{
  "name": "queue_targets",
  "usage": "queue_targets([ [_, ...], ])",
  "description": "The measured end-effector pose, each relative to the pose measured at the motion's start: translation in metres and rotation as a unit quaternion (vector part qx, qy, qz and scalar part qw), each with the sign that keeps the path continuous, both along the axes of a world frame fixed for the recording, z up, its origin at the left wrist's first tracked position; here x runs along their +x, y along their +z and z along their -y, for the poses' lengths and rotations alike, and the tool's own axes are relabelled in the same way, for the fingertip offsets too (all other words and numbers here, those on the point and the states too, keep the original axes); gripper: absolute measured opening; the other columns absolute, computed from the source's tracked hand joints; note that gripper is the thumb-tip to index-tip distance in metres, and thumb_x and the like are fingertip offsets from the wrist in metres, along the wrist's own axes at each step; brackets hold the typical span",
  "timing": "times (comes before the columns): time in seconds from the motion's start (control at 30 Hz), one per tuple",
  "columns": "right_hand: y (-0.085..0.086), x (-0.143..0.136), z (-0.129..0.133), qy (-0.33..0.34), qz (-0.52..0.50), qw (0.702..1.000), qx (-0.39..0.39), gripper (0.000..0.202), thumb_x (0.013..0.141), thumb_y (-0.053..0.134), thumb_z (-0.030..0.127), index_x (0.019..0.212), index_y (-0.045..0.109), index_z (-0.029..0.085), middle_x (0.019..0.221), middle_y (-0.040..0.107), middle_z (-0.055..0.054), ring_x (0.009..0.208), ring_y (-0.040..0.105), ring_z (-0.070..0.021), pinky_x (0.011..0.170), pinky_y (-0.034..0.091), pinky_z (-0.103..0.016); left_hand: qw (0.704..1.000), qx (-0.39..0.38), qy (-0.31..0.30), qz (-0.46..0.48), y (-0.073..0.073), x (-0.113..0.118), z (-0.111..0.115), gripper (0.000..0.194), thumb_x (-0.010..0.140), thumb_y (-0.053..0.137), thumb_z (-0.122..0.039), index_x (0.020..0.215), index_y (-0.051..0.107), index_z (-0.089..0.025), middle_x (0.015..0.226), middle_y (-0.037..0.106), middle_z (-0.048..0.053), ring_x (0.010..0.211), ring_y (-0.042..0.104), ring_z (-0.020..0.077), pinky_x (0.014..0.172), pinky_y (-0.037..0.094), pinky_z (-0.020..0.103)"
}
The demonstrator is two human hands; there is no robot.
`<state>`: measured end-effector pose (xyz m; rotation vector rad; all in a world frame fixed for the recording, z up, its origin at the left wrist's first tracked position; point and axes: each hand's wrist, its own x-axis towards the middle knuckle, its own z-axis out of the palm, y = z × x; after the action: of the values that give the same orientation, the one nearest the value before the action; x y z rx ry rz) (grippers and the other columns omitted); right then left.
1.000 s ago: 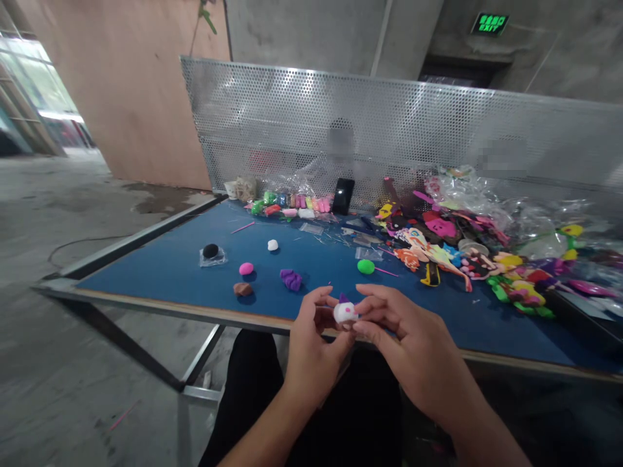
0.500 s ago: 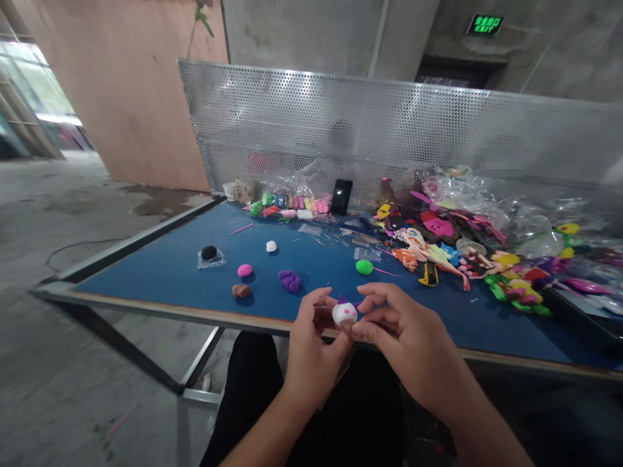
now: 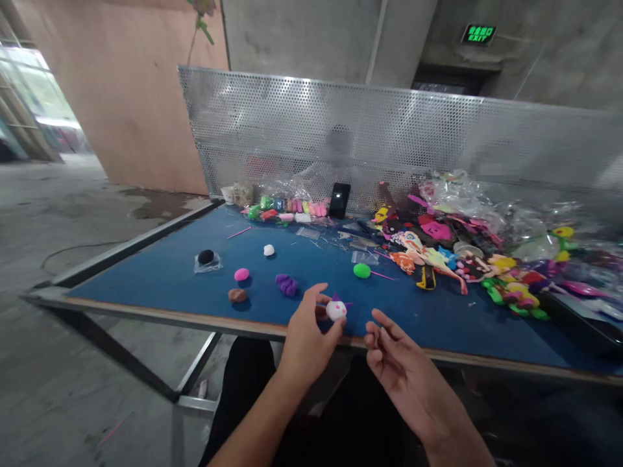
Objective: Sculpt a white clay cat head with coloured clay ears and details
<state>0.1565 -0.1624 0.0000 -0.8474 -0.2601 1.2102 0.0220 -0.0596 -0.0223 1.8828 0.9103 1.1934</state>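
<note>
A small white clay head (image 3: pixel 335 311) with purple pointed ears and pink spots is pinched between the thumb and fingers of my left hand (image 3: pixel 306 344), just above the table's front edge. My right hand (image 3: pixel 403 373) is apart from it, to the right, palm partly turned up. Its thumb and fingers are curled together, and whatever they hold is too small to make out. Nearest on the table are a purple clay lump (image 3: pixel 286 285), a green clay ball (image 3: pixel 361 270) on a pink stick and a brown clay lump (image 3: pixel 237 296).
Pink (image 3: pixel 242 274), white (image 3: pixel 269 250) and black (image 3: pixel 206 257) clay balls lie on the left of the blue table (image 3: pixel 165 272). Packs of coloured clay (image 3: pixel 296 206) and a phone (image 3: pixel 339 200) stand at the back. Coloured clay figures (image 3: pixel 433 243) pile up on the right, before a perforated metal panel (image 3: pixel 302 123).
My right hand has drawn away from the clay head to the right, its fingers curling. A brownish patch low on the head no longer shows. My left hand still holds the head.
</note>
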Motion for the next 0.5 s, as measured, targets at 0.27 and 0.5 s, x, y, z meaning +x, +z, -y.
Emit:
queue_targets([
  [0.27,-0.002,0.006,0.002,-0.075,-0.083,0.994,-0.016,0.015,0.075,0.079,0.008,0.088,0.074,0.012,0.082,0.073,-0.007,0.072,0.068,-0.0129,0.061,0.058,-0.018,0.977,0.103,0.124,-0.138,-0.003,0.011,-0.015,0.047,0.088,0.061,-0.025,0.133,0.048,-0.018,0.1,0.069,0.009,0.097,0.062,0.0322,0.089,0.049,0.05],
  [0.5,-0.008,0.005,0.002,-0.106,-0.107,0.988,-0.019,0.023,0.07,0.084,0.007,0.088,0.072,0.013,0.09,0.072,-0.008,0.08,0.069,-0.0137,0.064,0.06,-0.017,0.958,0.16,0.16,-0.177,-0.009,0.014,-0.016,0.043,0.093,0.058,-0.029,0.132,0.05,-0.013,0.101,0.07,0.012,0.097,0.061,0.0311,0.09,0.049,0.046],
])
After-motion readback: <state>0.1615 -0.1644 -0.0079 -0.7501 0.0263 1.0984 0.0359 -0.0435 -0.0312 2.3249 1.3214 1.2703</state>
